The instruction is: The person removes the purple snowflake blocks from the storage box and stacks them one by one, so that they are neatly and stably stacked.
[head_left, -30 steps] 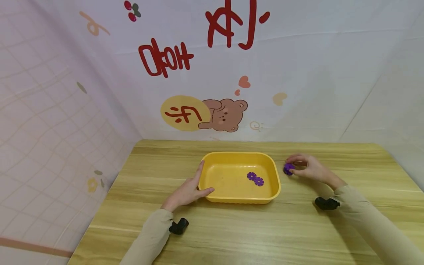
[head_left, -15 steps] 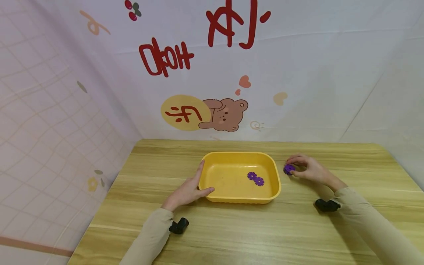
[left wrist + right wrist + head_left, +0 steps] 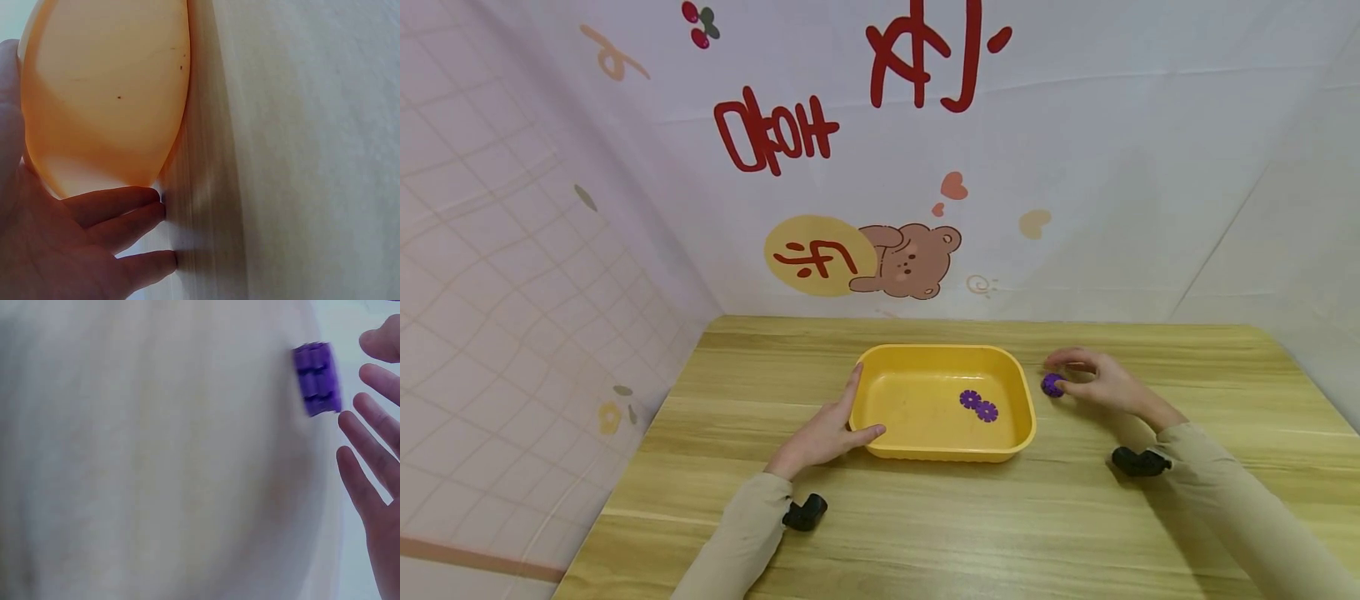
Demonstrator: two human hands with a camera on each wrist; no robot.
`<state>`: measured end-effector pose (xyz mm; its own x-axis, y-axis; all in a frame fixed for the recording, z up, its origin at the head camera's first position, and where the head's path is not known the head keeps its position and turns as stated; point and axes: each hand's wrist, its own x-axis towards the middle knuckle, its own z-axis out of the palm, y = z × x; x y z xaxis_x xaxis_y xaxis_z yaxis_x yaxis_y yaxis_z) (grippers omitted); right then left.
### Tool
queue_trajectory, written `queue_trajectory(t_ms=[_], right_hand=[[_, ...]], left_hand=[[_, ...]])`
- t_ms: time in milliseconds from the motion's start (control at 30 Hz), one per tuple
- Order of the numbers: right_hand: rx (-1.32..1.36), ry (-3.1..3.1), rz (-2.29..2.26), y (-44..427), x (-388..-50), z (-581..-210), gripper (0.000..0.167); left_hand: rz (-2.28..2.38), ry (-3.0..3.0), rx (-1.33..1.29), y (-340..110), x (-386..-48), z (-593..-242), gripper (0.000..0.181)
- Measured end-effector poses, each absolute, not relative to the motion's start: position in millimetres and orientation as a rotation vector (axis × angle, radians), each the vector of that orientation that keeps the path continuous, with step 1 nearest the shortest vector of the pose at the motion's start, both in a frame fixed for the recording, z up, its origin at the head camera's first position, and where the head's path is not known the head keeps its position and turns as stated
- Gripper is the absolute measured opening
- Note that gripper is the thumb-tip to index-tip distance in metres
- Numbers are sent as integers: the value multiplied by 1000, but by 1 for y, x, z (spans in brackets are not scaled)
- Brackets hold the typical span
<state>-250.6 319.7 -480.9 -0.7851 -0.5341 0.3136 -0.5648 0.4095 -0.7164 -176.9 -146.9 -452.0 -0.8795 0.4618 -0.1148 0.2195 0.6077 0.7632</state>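
Note:
A yellow plastic basin (image 3: pixel 917 451) stands on the table. My left hand (image 3: pixel 820 429) rests against its left end, thumb over the rim and index finger along the side. In the left wrist view the other fingers of that hand (image 3: pixel 81 244) lie fairly straight against the outer wall. Two purple snowflake discs (image 3: pixel 977 405) lie in the basin, toward its right. To the right of it, a small stack of purple snowflake discs (image 3: pixel 1052 385) sits on the table. My right hand (image 3: pixel 1101 383) is beside the stack; the right wrist view shows its fingers spread, apart from the stack (image 3: pixel 317 379).
The wood-grain table (image 3: pixel 955 525) meets a white printed wall cloth (image 3: pixel 1075 150) at the back. Black wrist devices (image 3: pixel 806 512) are on both sleeves. Bare tabletop shows in front of the basin.
A purple disc pinched in my right hand has come down onto the stack. The fingers have since loosened and moved off it. My left hand and the basin have not moved.

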Motion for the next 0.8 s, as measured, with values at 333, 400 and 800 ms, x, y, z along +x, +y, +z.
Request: queue_trajectory(t_ms=[333, 400, 800], right_hand=[[956, -2700, 1232, 309, -246, -444, 38], [946, -2728, 1213, 305, -245, -439, 41], [1221, -2639, 1191, 273, -240, -423, 42]], left_hand=[[1134, 2538, 564, -147, -177, -452, 105], [1140, 2540, 562, -147, -177, -453, 105], [1162, 2527, 559, -147, -178, -454, 105]])
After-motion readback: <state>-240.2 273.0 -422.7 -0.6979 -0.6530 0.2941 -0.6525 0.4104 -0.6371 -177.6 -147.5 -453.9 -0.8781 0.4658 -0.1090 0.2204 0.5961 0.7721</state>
